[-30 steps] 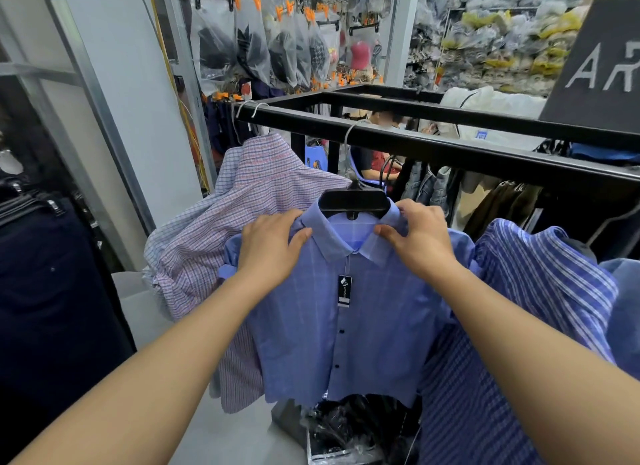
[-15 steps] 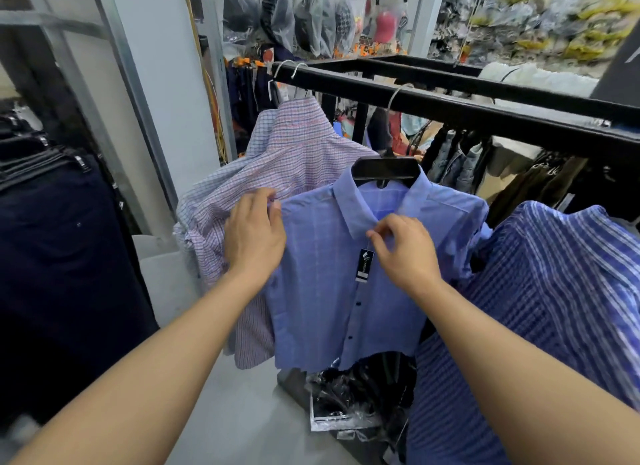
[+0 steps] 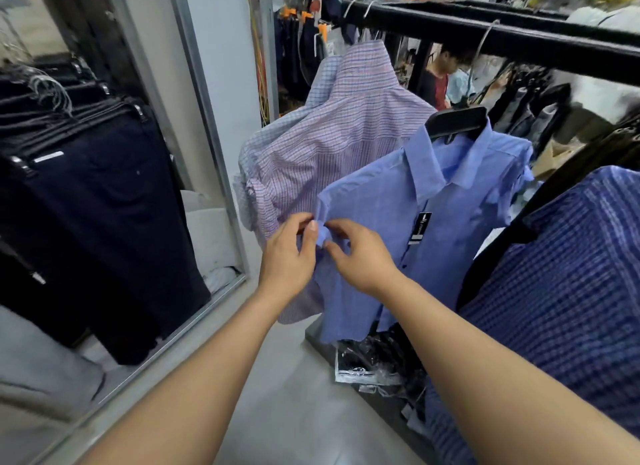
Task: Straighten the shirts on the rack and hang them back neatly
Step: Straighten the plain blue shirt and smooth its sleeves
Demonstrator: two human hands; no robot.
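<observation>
Head: left hand (image 3: 287, 255) and right hand (image 3: 362, 258) pinch blue shirt sleeve (image 3: 334, 205).

Clothing shop: tagged shirts (image 3: 433, 222) on rack (image 3: 485, 37).

A pale grey floor (image 3: 287, 395) fills the lower centre; a white wall (image 3: 221, 49) rises at upper centre, edged by a slanting metal frame (image 3: 207, 125); dark trousers (image 3: 104, 205) hang at left; plastic-wrapped packs (image 3: 374, 364) lie right of centre, low.

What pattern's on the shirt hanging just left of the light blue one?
The shirt has a fine pink-and-blue check on a pale ground. The head view shows it.
</observation>
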